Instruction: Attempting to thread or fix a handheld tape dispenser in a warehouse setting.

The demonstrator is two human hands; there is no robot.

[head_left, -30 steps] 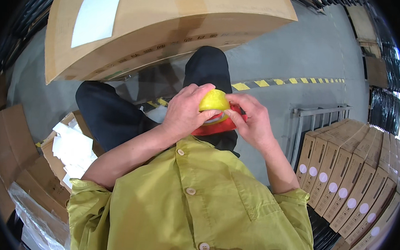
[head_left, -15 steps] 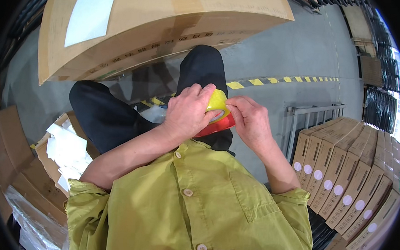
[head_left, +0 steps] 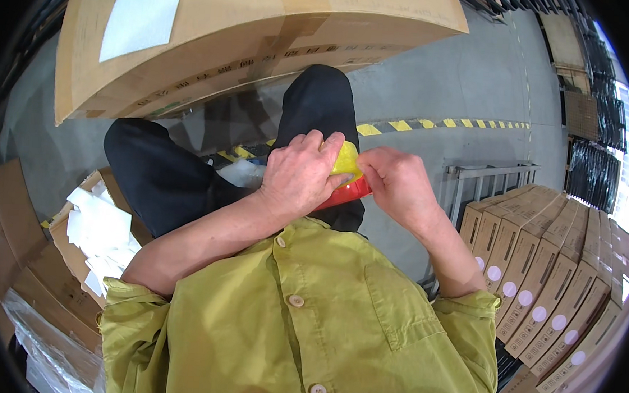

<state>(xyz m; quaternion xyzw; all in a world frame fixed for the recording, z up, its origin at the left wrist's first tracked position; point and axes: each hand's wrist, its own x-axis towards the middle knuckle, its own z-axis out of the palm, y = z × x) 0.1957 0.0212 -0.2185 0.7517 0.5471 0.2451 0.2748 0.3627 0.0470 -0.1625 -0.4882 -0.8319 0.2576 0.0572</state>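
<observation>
Grey floor (head_left: pixel 473 76) all round. Big box (head_left: pixel 260 20) on it, right in front of the person, brown tape over its seam. Row of boxes (head_left: pixel 540 268) on the right, standing on edge side by side, a pale round sticker on most. Person in a yellow-green shirt (head_left: pixel 249 315), sleeves rolled; dark trousers (head_left: pixel 153 179), knees bent toward the big box. Striped line (head_left: pixel 434 124), yellow and black, crosses the floor past the knees. Metal frame (head_left: pixel 485 174) stands just beside the row. Open carton (head_left: pixel 64 228) at left, white scraps (head_left: pixel 100 223) heaped in it; clear plastic (head_left: pixel 46 346) lies nearer, lower left. Left hand (head_left: pixel 300 168) clamped on the tape roll, thumb across its near side. Right hand (head_left: pixel 403 186) has thumb and fingertips pinched together at the roll's right edge; can't tell if tape is between them. Tape roll (head_left: pixel 346 159), yellow, sits between both hands, above the lap. Red piece (head_left: pixel 347 194) just under it, partly hidden.
</observation>
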